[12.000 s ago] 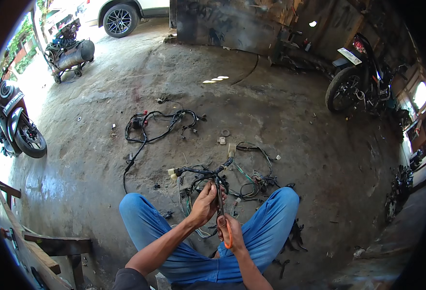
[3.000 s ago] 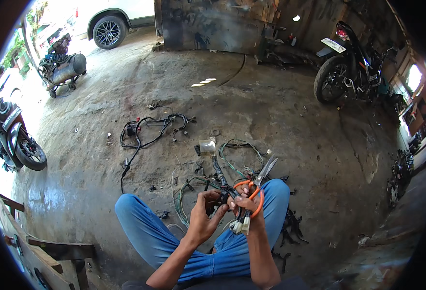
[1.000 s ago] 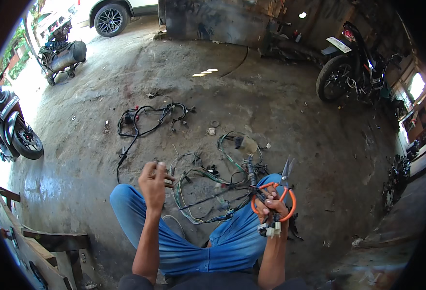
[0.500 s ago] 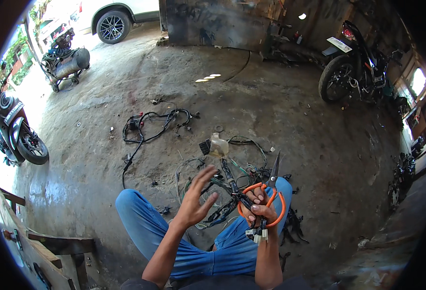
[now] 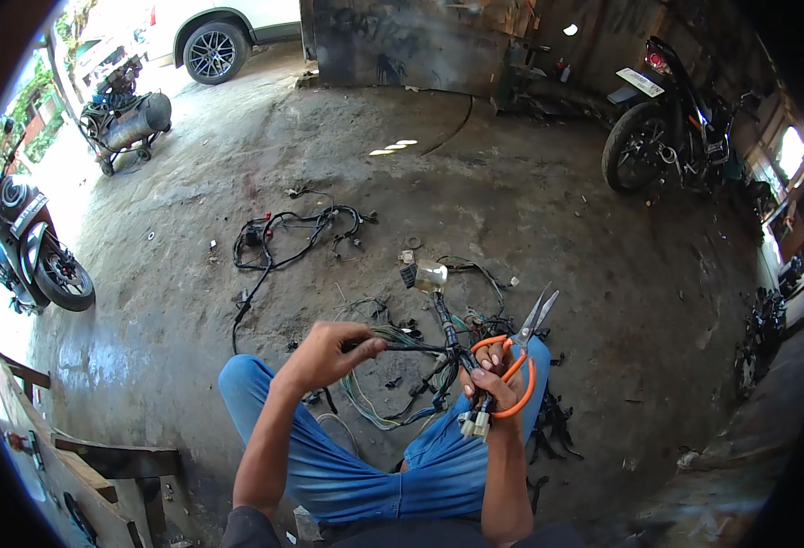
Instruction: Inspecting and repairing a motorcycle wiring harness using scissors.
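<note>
the left hand [image 5: 324,352] pinches a black branch of the wire bundle [image 5: 420,365], fingers closed on it above the left knee. the right hand [image 5: 493,379] is clamped around another part of the same bundle, with white plugs [image 5: 473,425] hanging just below the fist, and it also holds a pair of orange-handled scissors [image 5: 520,361] whose blades point up and away, slightly apart. the bundle sags between the knees of the blue jeans [image 5: 374,466] and trails onto the concrete floor [image 5: 530,219]. a second black wire bundle [image 5: 288,233] lies farther out on the floor, well apart. a motorbike [image 5: 671,128] stands near the far right edge of the floor, another motorbike [image 5: 27,251] at the left edge, and a tank on wheels [image 5: 128,123] near the far left corner.
</note>
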Demonstrator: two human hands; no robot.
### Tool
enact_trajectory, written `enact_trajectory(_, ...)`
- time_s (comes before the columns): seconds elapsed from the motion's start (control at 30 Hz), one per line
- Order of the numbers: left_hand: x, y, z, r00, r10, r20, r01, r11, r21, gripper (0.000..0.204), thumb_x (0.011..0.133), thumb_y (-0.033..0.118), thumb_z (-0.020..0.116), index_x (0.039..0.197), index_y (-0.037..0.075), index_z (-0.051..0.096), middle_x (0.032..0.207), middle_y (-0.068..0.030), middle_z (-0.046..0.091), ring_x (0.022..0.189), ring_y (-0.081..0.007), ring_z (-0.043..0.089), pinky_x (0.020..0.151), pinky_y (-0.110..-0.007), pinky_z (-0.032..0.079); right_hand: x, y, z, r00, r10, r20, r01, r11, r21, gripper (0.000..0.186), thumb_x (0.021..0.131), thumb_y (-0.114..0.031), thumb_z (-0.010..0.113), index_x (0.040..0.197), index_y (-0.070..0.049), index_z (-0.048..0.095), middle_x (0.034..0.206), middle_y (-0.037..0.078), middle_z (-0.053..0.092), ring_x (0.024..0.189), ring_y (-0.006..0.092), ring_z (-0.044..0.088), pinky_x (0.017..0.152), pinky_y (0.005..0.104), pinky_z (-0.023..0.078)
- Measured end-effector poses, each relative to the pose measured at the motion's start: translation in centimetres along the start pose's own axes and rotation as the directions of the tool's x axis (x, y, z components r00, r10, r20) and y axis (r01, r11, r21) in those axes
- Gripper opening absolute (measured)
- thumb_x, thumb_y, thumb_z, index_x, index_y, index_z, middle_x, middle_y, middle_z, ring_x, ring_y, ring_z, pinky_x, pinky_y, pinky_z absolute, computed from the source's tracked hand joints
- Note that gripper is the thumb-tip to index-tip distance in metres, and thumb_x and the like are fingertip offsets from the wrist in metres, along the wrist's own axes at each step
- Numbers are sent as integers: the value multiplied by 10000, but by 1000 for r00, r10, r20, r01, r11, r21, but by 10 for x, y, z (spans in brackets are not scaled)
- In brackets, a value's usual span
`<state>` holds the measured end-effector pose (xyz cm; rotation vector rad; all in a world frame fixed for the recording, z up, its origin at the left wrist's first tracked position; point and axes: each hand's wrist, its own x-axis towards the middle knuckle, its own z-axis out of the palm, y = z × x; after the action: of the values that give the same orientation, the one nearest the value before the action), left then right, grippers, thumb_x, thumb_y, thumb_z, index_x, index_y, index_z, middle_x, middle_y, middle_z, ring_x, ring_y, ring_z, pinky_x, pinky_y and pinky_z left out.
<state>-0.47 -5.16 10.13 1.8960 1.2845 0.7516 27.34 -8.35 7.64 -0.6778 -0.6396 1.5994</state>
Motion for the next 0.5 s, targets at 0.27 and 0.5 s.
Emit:
enact_trajectory(0.27,-24,-7,-38,936,-340,94,340,799,-496,450,1029,435,550,807,50,617,593,76,402,508,-25,327,450,-234,246,13,8,3,998,-57,-6,57,998,8,343,784,33,681,966,-112,428,898,22,423,665,137,525,614,293,493)
enact_trajectory(0.5,-36,-13,-36,909,-393,138,369,606,-705,426,1043,434,518,836,66,578,581,106,321,470,-3,238,419,-223,177,12,11,8,996,-61,64,60,998,27,342,792,39,679,967,-112,426,910,25,417,670,138,534,627,299,504)
